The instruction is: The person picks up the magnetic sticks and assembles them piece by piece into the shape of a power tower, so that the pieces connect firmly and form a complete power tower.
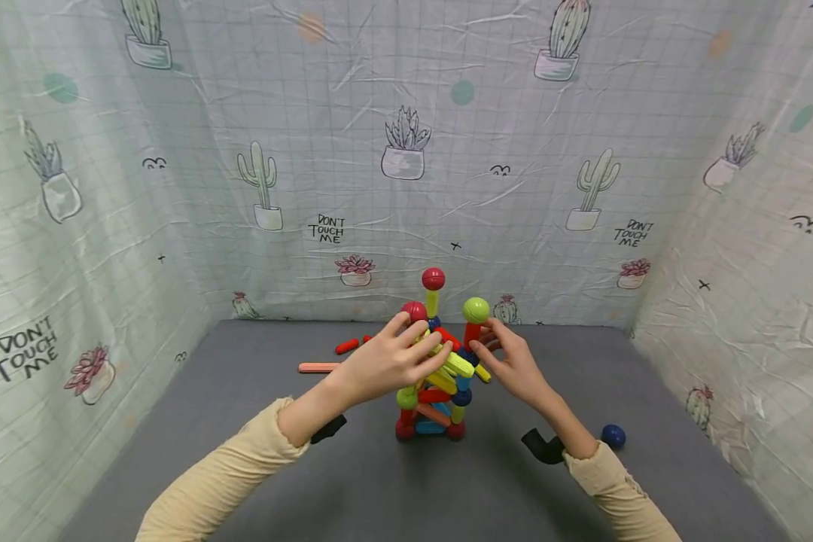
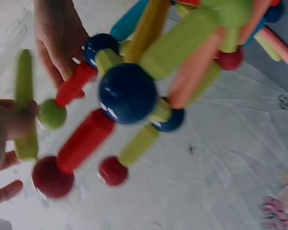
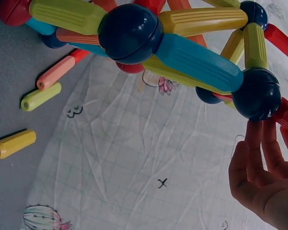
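Note:
A tower of magnetic sticks and balls (image 1: 435, 395) stands on the grey table, in front of both hands. My left hand (image 1: 386, 363) pinches a yellow-green stick (image 2: 24, 84) between thumb and fingers, beside the red ball (image 2: 53, 177) on one upright. From the right, my right hand (image 1: 518, 365) holds a red upright stick (image 1: 472, 333) topped by a green ball (image 1: 476, 310). In the right wrist view its fingertips touch the dark blue ball (image 3: 257, 93) at that stick's base. Another red ball (image 1: 433, 278) tops the rear upright. The left hand partly hides the tower's middle in the head view.
Behind the tower lie loose sticks: a red one (image 1: 347, 346), a salmon one (image 1: 318, 368) and a yellow one (image 3: 14, 143). A loose blue ball (image 1: 613, 436) sits by the right forearm. A cactus-print sheet (image 1: 406, 203) surrounds the table at back and sides.

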`<act>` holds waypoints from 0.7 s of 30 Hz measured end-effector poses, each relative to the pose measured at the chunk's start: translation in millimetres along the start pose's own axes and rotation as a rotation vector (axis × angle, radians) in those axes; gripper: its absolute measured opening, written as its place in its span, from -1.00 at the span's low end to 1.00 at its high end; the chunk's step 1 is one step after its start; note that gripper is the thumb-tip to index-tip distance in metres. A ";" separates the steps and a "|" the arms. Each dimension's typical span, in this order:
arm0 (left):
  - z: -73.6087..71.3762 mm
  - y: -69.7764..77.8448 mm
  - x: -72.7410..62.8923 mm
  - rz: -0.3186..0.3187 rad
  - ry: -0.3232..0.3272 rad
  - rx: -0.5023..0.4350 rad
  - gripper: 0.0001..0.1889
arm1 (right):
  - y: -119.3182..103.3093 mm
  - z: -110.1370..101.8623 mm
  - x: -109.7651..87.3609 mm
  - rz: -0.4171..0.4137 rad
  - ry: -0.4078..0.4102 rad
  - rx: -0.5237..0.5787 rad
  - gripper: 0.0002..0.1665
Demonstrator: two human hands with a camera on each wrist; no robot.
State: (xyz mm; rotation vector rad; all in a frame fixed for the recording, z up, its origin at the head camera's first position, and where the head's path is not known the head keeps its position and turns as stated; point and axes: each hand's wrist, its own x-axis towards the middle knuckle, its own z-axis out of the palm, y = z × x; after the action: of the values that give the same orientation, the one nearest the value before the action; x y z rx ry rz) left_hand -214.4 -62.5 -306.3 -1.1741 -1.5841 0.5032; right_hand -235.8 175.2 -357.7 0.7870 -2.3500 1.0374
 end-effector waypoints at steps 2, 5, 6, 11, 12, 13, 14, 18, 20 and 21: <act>2.1 1.3 11.8 0.013 -0.053 0.032 -0.75 | 0.6 -0.2 0.0 -0.007 0.008 0.011 -0.66; 5.4 2.6 24.8 -0.002 -0.144 0.054 -0.81 | 1.4 -0.6 -0.2 -0.018 0.017 0.020 -0.64; 6.6 3.1 28.0 -0.011 -0.168 0.062 -0.82 | 1.6 -0.8 -0.3 -0.020 0.018 0.023 -0.64; 10.9 5.6 34.5 -0.045 -0.223 0.073 -0.85 | 3.2 -0.6 -0.7 -0.026 0.016 0.037 -0.64; 11.4 5.4 34.6 -0.051 -0.221 0.074 -0.85 | 3.4 -0.5 -0.6 -0.027 0.015 0.039 -0.64; 11.8 4.8 34.3 -0.062 -0.219 0.067 -0.85 | 3.7 -0.5 -0.4 -0.029 0.015 0.040 -0.64; 11.9 3.6 33.6 -0.080 -0.215 0.060 -0.84 | 4.0 -0.5 -0.2 -0.030 0.015 0.041 -0.64; 13.8 -4.1 26.6 -0.239 -0.217 -0.069 -0.70 | 4.7 -0.7 0.1 -0.033 0.009 0.031 -0.63; 15.6 -8.0 21.2 -0.350 -0.210 -0.167 -0.53 | 4.7 -1.0 -0.2 -0.035 0.006 0.025 -0.62; 16.6 -9.5 18.5 -0.408 -0.204 -0.222 -0.44 | 4.4 -1.1 -0.5 -0.036 0.004 0.018 -0.60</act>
State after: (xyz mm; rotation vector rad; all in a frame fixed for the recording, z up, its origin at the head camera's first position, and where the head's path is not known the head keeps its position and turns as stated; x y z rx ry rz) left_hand -232.8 -46.5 -295.7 -0.9430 -2.0362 0.1861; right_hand -238.1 178.6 -359.6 0.8301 -2.3173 1.0457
